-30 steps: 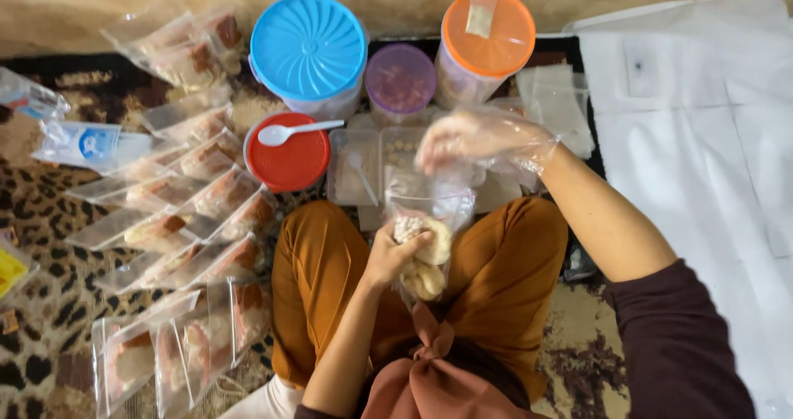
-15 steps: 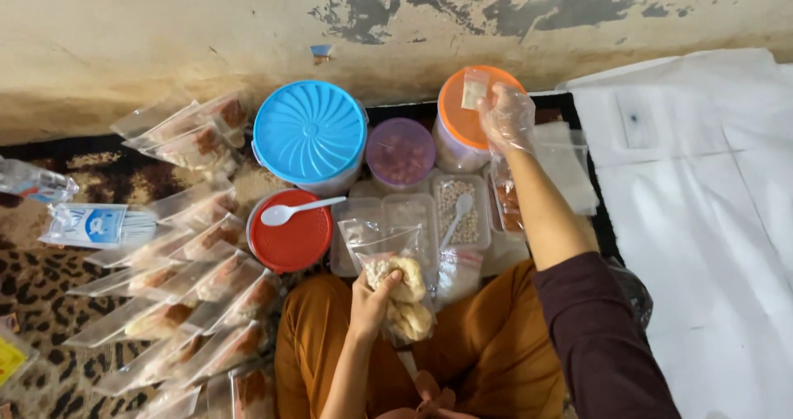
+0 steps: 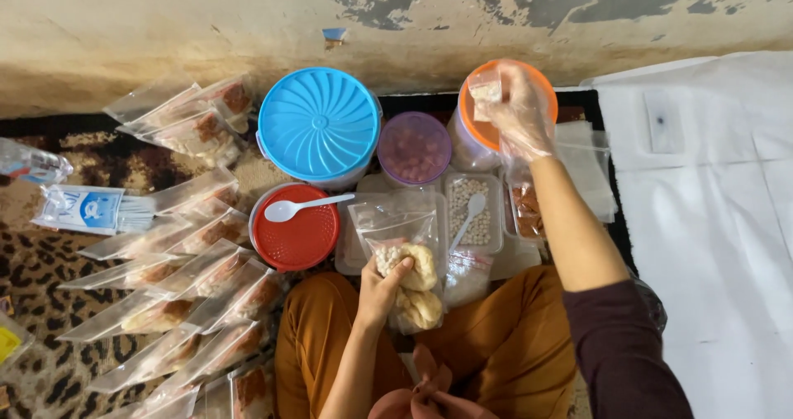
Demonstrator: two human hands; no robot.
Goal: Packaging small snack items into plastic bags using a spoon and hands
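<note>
The left hand (image 3: 382, 285) is clenched around a clear, crinkled plastic bag (image 3: 405, 258) stuffed with puffy, pale brown crackers, holding it upright over the lap, just in front of the orange-trousered knees. The right hand (image 3: 519, 109), sheathed in a thin, glossy plastic glove, is raised over the orange-lidded tub (image 3: 483, 126); its fingers pinch a small clear sachet (image 3: 486, 87), whose contents look pale and grainy, though the film blurs them.

Beside the tub stand 2 more round containers: a large one with a ribbed, sunburst-patterned blue lid (image 3: 319, 123) and a smaller one with a translucent purple lid (image 3: 414, 147). A flat red lid (image 3: 295, 229) carries a white plastic spoon (image 3: 304, 207). Nearer the lap, a rectangular clear tray (image 3: 472, 213) holds small, round, cream-coloured pellets with a 2nd spoon resting in it.

To the left, many flat sealed packets (image 3: 190, 279) lie fanned over a leopard-print mat (image 3: 37, 270). A smooth white cloth (image 3: 710, 221) covers the floor at right, below a stained, flaking wall (image 3: 248, 14).
</note>
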